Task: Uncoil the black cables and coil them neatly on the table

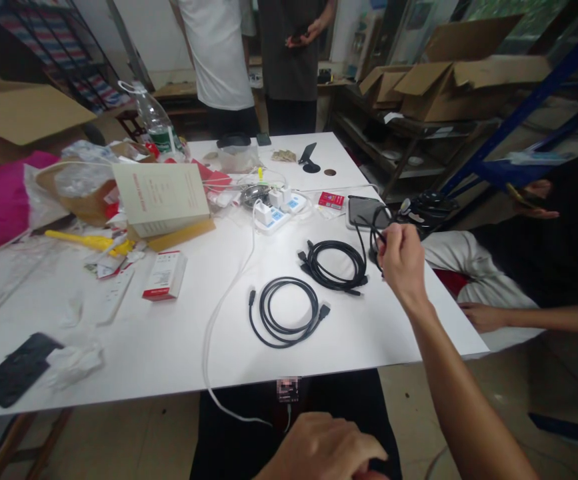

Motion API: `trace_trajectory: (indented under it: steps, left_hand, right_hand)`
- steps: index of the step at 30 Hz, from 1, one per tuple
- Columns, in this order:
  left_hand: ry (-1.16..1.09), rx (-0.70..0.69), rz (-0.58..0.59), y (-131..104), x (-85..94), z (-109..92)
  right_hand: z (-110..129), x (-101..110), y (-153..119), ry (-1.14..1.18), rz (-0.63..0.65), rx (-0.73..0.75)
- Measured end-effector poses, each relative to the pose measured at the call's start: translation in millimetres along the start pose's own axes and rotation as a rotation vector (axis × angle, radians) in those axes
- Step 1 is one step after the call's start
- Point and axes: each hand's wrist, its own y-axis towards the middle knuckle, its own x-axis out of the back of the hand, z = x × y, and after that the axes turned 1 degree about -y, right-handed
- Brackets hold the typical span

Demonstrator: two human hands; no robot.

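Observation:
My right hand (401,260) is closed on a black cable (376,230) over the table's right side, beside a dark tablet-like device (363,212). Part of that cable is hidden behind my fingers. Just left of the hand lies a coiled bunch of black cables (336,285) with several plug ends. Nearer to me, a separate black cable (267,337) rests in a round coil, its two connectors on either side. Low in the view, above my lap, is my left hand (326,447), fingers bent; what its fingers hold, if anything, is hidden.
White power strips (271,223) with chargers sit mid-table, and a white cord (209,333) runs over the front edge. A red-and-white box (165,275), a booklet (161,197) and a bottle (153,120) are left. People stand behind; another person sits right.

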Motion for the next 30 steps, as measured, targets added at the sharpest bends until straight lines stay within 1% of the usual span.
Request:
trace_trajectory:
  steps: [2,4,5,7,9,11,12,14,17,20,22,24,25,26,27,30]
  left_hand:
    - [0.009,0.114,-0.026,-15,5.6,9]
    - [-0.007,0.229,-0.072,-31,10.7,16]
    - [-0.012,0.279,-0.097,-37,13.4,19]
    - [-0.032,0.358,-0.169,-45,20.3,24]
    - [-0.087,0.402,-0.263,-44,29.5,25]
    - [-0.179,0.423,-0.360,-36,40.3,23]
    - [-0.242,0.424,-0.389,-31,45.7,20]
    - [-0.377,0.423,-0.405,-21,55.2,12]
    - [-0.549,0.355,-0.396,-8,63.3,-3]
    - [-0.674,0.290,-0.418,0,64.0,-16]
    - [-0.752,0.329,-0.450,4,63.0,-22]
    - [-0.815,0.422,-0.489,6,63.0,-26]
    - [-0.834,0.472,-0.504,7,63.9,-27]
    - [-0.849,0.511,-0.519,7,65.6,-27]
    - [-0.861,0.534,-0.539,6,68.2,-27]
    - [-0.895,0.541,-0.630,-3,81.3,-25]
  right_hand:
    - [24,13,4,0.284,-0.076,-0.048]
    - [50,28,0,0.496,-0.106,-0.052]
    - [64,36,-6,0.553,-0.114,-0.048]
    - [89,50,-24,0.591,-0.153,-0.037]
    - [110,61,-48,0.593,-0.221,-0.038]
    - [125,67,-75,0.597,-0.261,-0.067]
    - [130,68,-90,0.606,-0.258,-0.086]
    - [137,67,-119,0.624,-0.200,-0.136]
    - [139,58,-162,0.635,-0.050,-0.273]
    - [131,44,-198,0.641,0.135,-0.421]
    - [121,37,-216,0.622,0.298,-0.436]
    - [111,34,-227,0.599,0.448,-0.392]
    - [107,34,-230,0.587,0.499,-0.365]
    - [102,35,-230,0.575,0.520,-0.341]
    - [98,38,-229,0.563,0.513,-0.326]
    - [83,55,-219,0.495,0.396,-0.320]
